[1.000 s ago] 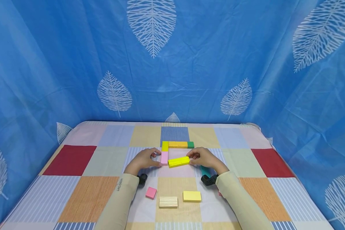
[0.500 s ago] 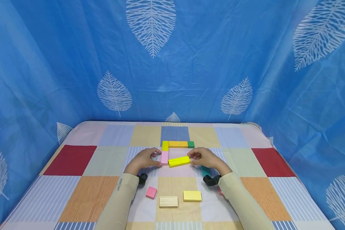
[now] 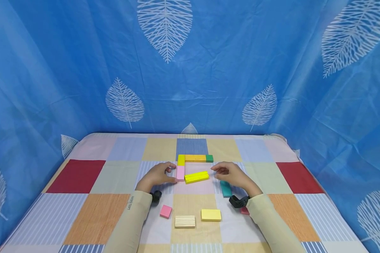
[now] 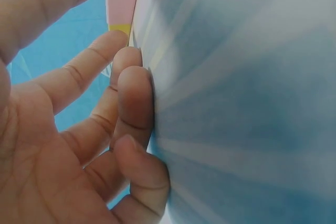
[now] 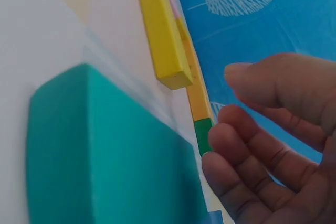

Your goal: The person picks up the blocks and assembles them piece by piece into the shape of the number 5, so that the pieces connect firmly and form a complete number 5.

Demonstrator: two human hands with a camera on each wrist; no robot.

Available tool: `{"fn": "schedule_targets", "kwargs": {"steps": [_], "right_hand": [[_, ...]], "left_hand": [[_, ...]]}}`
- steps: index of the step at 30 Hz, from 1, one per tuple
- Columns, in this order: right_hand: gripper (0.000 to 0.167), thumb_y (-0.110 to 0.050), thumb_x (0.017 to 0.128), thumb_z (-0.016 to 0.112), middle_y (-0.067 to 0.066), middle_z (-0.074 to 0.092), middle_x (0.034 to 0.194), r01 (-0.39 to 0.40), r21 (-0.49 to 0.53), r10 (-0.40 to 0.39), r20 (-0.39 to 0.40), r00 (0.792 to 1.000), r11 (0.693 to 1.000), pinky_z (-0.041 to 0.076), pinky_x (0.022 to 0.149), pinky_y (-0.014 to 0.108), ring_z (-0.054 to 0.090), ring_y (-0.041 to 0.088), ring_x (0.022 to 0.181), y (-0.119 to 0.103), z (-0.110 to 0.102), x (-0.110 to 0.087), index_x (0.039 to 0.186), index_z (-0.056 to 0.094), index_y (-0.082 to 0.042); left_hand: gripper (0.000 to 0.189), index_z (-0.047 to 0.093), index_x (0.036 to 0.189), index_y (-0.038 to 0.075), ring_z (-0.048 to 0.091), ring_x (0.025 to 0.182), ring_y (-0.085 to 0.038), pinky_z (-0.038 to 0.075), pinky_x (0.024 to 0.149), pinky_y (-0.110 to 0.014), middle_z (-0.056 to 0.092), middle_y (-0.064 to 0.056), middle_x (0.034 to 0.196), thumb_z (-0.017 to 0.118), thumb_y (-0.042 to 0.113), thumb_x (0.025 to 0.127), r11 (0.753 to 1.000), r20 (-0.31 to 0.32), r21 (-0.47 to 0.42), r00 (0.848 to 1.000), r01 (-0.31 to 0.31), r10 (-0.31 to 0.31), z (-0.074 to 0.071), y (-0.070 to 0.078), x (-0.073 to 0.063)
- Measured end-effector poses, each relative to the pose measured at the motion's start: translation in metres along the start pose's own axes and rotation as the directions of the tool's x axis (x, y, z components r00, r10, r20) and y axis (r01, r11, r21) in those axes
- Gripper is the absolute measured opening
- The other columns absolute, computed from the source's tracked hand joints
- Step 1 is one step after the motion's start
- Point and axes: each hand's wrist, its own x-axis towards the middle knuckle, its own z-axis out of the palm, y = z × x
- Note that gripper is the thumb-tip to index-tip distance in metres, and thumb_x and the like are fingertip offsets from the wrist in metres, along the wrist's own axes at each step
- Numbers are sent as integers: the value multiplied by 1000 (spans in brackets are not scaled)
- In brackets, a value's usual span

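A long bright yellow block (image 3: 197, 177) lies slightly slanted on the cloth, its left end close to a pink block (image 3: 180, 173). Beyond the pink block, a small yellow block (image 3: 181, 160), an orange block (image 3: 195, 158) and a green block (image 3: 209, 159) form a corner. My left hand (image 3: 158, 174) rests beside the pink block, thumb and fingers loosely bent at its left side without gripping it. My right hand (image 3: 233, 174) hovers just right of the yellow block, apart from it and holding nothing. In the right wrist view a teal block (image 5: 115, 156) stands near that hand.
Toward me on the patchwork cloth (image 3: 114, 177) lie a small pink square block (image 3: 165, 211), a striped wooden block (image 3: 185, 221) and a pale yellow block (image 3: 210, 215). A red block (image 3: 244, 211) is partly hidden by my right sleeve. A blue curtain (image 3: 209, 70) hangs behind the table.
My right hand has let go of the long yellow block and drawn back to the right, uncovering more of the teal block. My left hand and the blocks stay about where they were.
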Motion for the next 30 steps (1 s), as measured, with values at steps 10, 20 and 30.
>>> {"fn": "schedule_targets", "kwargs": {"steps": [10,20,30], "right_hand": [[24,-4,105,69,20,74,123,-30,51,35,-105,994,998,55,97,34,68,29,108,8,-14,-9,126,73,6],[28,-7,105,69,24,71,130,-94,94,108,-164,980,991,54,92,30,67,33,113,25,-32,-13,129,72,6],[32,-8,104,70,24,69,132,-135,92,146,-130,981,987,52,92,25,64,33,115,43,-41,-23,133,69,7]], "left_hand": [[60,68,140,7,58,105,-26,55,99,-42,67,-7,116,93,17,86,1000,4,-16,1000,-7,7,0,0,0],[60,68,141,7,58,107,-27,55,101,-43,67,-8,118,93,17,87,1000,-1,-23,1000,-1,1,0,-3,0],[59,68,140,7,58,106,-26,56,101,-42,67,-7,118,92,16,86,1000,2,-22,1000,3,-3,0,-1,-1]]}}
